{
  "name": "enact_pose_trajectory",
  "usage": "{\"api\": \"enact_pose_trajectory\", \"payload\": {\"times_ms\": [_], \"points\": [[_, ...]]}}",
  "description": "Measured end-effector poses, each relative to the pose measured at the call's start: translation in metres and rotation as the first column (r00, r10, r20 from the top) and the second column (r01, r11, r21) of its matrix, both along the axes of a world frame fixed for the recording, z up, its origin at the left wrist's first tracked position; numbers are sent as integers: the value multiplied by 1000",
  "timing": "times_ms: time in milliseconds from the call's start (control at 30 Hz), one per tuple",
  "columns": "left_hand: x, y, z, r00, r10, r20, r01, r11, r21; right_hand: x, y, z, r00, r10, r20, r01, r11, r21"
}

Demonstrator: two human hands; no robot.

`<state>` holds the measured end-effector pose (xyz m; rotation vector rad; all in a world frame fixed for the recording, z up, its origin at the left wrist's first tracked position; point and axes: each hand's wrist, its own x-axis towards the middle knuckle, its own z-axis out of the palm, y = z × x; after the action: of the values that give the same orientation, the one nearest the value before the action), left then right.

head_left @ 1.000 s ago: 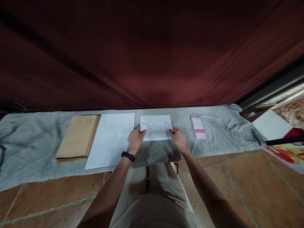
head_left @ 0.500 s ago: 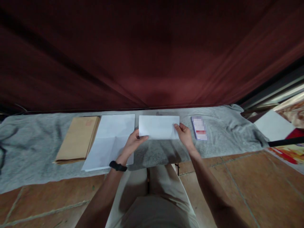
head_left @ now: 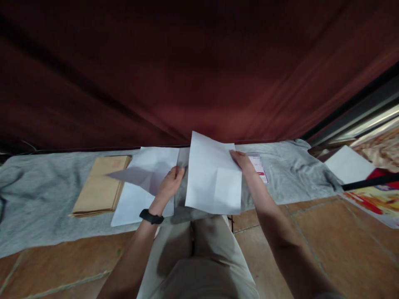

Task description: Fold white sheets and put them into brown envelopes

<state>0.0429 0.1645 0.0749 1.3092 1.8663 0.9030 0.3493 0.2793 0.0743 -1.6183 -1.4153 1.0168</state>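
My right hand [head_left: 243, 161] is closed on the right edge of an unfolded white sheet of paper [head_left: 202, 176], which shows crease lines and stands tilted up. My left hand [head_left: 170, 182] is closed on another white sheet [head_left: 139, 176], whose shaded corner sticks out to the left, raised over the white paper [head_left: 131, 205] lying beneath. A black band [head_left: 151, 216] circles my left wrist. Partly behind my right hand lies a phone-sized flat item [head_left: 260, 168] with a red patch, its face blurred.
A stack of brown envelopes [head_left: 96, 187] lies left of the papers on the grey cloth [head_left: 46, 203]. A dark red curtain [head_left: 199, 83] hangs behind. At the far right are a white sheet [head_left: 350, 165], a black bar [head_left: 370, 182] and a colourful printed sheet [head_left: 377, 203].
The folded white paper between my hands is now opened out in my right hand. My left hand has shifted slightly left and holds a raised sheet over the paper on the left.
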Motion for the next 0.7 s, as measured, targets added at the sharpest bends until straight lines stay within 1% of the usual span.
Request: {"api": "enact_pose_trajectory", "payload": {"times_ms": [67,133,167,200,233,267,300,333,367,400,433,467,500,567,600,633,667,700], "points": [[-5,-17,-23,999,24,26,-22,997,-70,-5,1,-19,998,-6,60,6,1000,-8],[-9,-40,-42,994,59,87,-54,997,-56,-10,-1,-35,992,-1,124,3,1000,-15],[-10,-51,-48,991,63,122,-58,997,-42,-12,-3,-42,987,1,161,2,1000,-17],[-11,-61,-52,988,62,140,-59,998,-27,-14,-5,-47,980,2,199,2,1000,-18],[-12,-70,-52,989,63,136,-63,998,-8,-16,-7,-51,972,1,237,3,1000,-18],[-15,-76,-49,993,63,101,-66,997,28,-17,-8,-54,962,-1,273,6,1000,-18],[-19,-80,-43,997,70,24,-71,994,78,-19,-10,-57,951,-2,308,8,1000,-18],[-26,-81,-36,992,90,-90,-78,988,133,-21,-12,-59,941,-2,337,10,1000,-21],[-34,-80,-28,964,130,-232,-86,978,191,-23,-14,-60,933,0,359,9,1000,-24],[-44,-78,-21,901,186,-391,-101,968,228,-24,-16,-60,924,3,383,9,1000,-29],[-55,-75,-15,814,245,-526,-144,963,226,-25,-19,-60,910,7,414,7,999,-33],[-67,-72,-11,729,294,-618,-221,956,194,-25,-21,-60,892,8,452,6,1000,-29],[-78,-69,-11,669,303,-678,-302,945,124,-26,-25,-59,869,2,495,3,1000,-10],[-94,-69,-16,657,196,-728,-364,928,-79,-28,-32,-58,812,-41,583,-14,996,89],[-97,-72,-22,648,136,-749,-345,930,-129,-31,-37,-57,788,-74,611,-34,986,164],[-98,-76,-28,603,110,-790,-319,941,-112,-37,-42,-57,775,-102,624,-68,968,242],[-95,-81,-34,540,112,-834,-312,947,-74,-46,-47,-58,772,-118,625,-108,944,312],[-90,-86,-39,498,100,-861,-297,953,-61,-59,-54,-60,783,-102,613,-164,917,362]]}}
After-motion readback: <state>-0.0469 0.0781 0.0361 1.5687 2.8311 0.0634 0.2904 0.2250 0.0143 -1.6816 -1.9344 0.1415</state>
